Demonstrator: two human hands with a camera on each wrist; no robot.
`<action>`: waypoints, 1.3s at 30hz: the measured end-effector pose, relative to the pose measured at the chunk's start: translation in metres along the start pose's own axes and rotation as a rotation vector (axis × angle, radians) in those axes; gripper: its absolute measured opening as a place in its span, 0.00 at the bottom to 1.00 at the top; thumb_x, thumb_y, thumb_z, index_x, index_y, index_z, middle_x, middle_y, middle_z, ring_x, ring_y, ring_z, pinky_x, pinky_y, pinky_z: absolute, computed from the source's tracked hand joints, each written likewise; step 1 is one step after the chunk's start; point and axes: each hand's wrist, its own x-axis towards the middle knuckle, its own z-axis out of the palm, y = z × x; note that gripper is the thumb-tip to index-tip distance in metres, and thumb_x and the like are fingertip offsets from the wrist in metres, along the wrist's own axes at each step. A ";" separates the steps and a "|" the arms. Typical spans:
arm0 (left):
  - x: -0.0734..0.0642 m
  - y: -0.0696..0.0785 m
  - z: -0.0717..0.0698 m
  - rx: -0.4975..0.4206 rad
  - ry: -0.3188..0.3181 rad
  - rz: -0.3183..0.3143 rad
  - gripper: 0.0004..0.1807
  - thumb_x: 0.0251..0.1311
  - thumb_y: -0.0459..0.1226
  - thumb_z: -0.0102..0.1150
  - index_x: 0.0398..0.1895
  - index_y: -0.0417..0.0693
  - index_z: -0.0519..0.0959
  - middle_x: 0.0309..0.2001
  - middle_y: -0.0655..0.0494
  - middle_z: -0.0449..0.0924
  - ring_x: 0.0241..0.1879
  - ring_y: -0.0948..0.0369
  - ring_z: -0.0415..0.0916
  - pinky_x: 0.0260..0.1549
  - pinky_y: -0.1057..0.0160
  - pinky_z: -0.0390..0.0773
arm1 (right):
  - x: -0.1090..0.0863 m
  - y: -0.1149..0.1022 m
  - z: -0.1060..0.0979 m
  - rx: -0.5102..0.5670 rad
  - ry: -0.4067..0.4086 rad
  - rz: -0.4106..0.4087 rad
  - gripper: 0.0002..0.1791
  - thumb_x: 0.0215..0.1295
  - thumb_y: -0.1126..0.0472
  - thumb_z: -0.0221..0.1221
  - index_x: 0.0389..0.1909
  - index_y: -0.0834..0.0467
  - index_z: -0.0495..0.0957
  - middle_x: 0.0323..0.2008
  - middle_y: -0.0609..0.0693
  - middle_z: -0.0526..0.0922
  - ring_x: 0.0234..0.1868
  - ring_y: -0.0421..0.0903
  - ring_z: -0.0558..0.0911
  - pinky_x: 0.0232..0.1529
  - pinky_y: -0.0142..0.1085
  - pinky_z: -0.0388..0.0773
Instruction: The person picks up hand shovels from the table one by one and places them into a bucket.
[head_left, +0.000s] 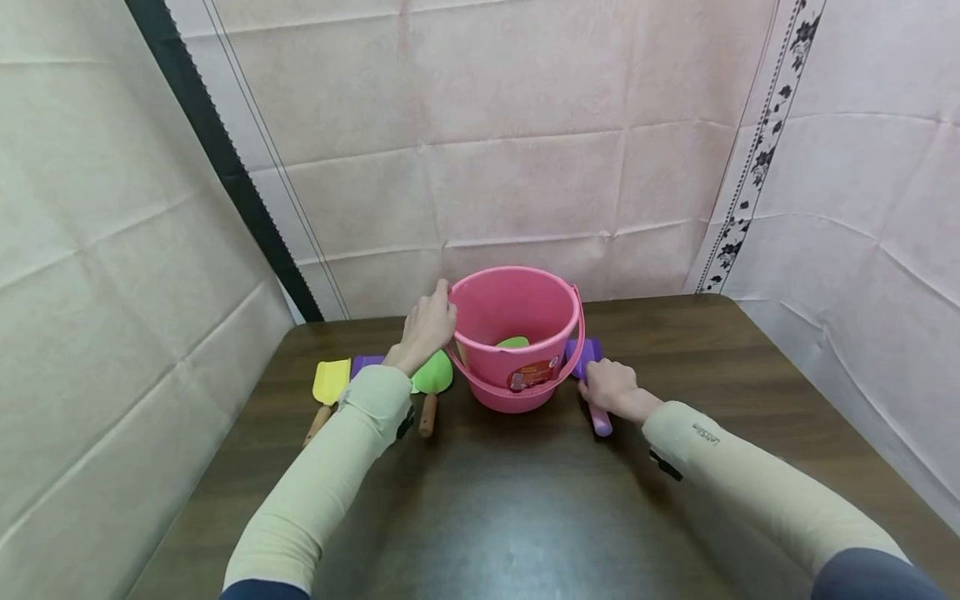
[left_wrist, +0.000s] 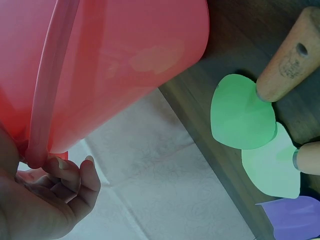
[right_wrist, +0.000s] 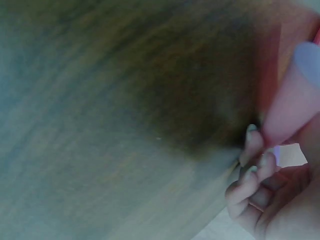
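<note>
A pink bucket (head_left: 513, 367) stands upright near the back of the table, its handle hanging across the front. My left hand (head_left: 429, 325) grips the bucket's left rim; the left wrist view has its curled fingers (left_wrist: 89, 182) beside the handle's joint. Inside the bucket, part of a light green piece (head_left: 514, 342) shows. To the bucket's right, my right hand (head_left: 617, 388) holds a purple toy shovel (head_left: 588, 357) by its lilac handle (right_wrist: 292, 100). The shovel lies low over the table, its head beside the bucket; whether it touches the wood I cannot tell.
Left of the bucket lie a green shovel (head_left: 435, 372) with a wooden handle, a pale green one (left_wrist: 272, 162) partly under it, a purple one (head_left: 365, 363) and a yellow one (head_left: 332, 382). Cloth-covered walls (head_left: 525, 183) border the brown wooden table (head_left: 495, 500).
</note>
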 end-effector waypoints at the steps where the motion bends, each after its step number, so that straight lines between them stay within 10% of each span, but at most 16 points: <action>1: 0.000 0.000 0.000 -0.001 0.001 0.002 0.14 0.71 0.37 0.41 0.57 0.45 0.65 0.31 0.47 0.77 0.29 0.52 0.77 0.27 0.56 0.73 | 0.000 0.001 0.000 0.006 0.008 -0.005 0.15 0.61 0.54 0.56 0.17 0.57 0.73 0.18 0.52 0.75 0.20 0.48 0.76 0.19 0.45 0.73; 39: -0.001 0.000 -0.002 0.002 0.003 0.003 0.15 0.71 0.37 0.41 0.57 0.45 0.65 0.33 0.45 0.79 0.33 0.50 0.79 0.32 0.52 0.76 | 0.013 0.018 -0.066 -0.024 0.131 -0.024 0.18 0.62 0.51 0.57 0.17 0.58 0.73 0.19 0.55 0.77 0.20 0.51 0.77 0.17 0.46 0.72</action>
